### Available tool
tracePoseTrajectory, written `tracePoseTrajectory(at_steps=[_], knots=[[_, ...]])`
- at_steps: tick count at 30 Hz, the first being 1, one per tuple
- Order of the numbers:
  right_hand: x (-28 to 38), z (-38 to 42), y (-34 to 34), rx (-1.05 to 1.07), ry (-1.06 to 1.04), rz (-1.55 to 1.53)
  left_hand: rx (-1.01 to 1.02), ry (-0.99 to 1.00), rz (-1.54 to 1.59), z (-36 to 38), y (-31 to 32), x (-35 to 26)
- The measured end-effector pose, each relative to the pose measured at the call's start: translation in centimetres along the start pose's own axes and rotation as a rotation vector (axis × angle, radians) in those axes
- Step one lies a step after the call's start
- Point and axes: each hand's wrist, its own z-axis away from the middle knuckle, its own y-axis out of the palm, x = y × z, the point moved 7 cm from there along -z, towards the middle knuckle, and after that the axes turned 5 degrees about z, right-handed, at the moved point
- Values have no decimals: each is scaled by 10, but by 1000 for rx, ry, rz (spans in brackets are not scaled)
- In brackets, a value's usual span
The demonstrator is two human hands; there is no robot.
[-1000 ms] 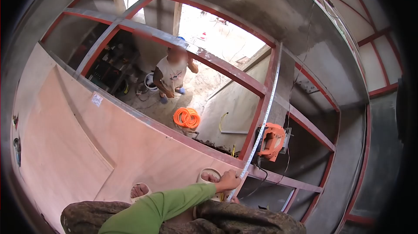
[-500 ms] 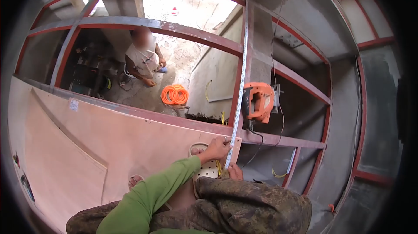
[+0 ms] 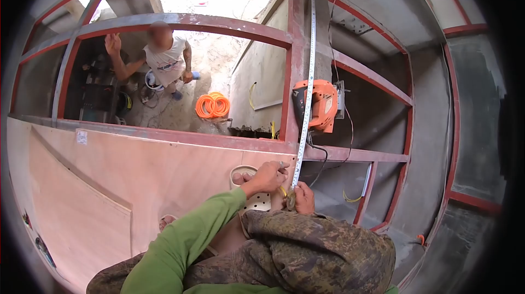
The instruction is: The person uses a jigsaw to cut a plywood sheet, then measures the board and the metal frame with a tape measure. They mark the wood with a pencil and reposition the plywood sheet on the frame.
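Note:
My right hand (image 3: 304,198) is closed around the case of a tape measure (image 3: 291,199), close to my knee. From it the white blade (image 3: 307,92) runs far out, over the steel frame and past an orange jigsaw (image 3: 322,105) that rests on the red beam. My left hand (image 3: 268,177) is left of the blade, at the edge of the plywood sheet (image 3: 180,171). Its fingers are pinched together, with a small thin thing at their tips that I cannot make out. A pale clog (image 3: 257,202) on my foot shows below that hand.
Red steel beams (image 3: 229,28) frame openings to a lower floor. Down there a person (image 3: 167,62) stands by a coiled orange hose (image 3: 212,106). A cable (image 3: 326,157) hangs from the jigsaw. A second plywood piece (image 3: 82,201) lies at left.
The view has shifted a little. The tape blade now lies further right, across the jigsaw. My left hand has come away from the blade. The person below has raised an arm.

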Motion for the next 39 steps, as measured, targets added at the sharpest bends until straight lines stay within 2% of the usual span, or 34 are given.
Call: tracePoseTrajectory(at_steps=[16, 21, 22, 23, 25, 32, 35, 37, 39], knots=[[-9, -13, -2, -36, -136, 169, 20, -8, -7, -1, 0, 4], [1, -5, 2, -41, -57, 68, -17, 28, -11, 1, -2, 1], [-5, -12, -6, -75, -208, 299, -26, 59, -29, 1, -5, -2], [0, -11, 1, -55, -232, 293, -42, 65, -18, 2, -8, -3], [-5, -8, 0, -71, -69, 110, -60, 24, 35, 1, -12, -2], [1, -7, 1, -74, -134, 145, -14, 24, -26, 3, -11, -3], [10, 0, 4, -72, -110, 76, -115, 7, -21, -3, -10, -1], [1, -5, 1, -49, -104, 73, -114, -34, -58, -8, -11, -7], [8, -4, -8, -77, -263, 265, -180, 171, -81, -6, -16, -47]])
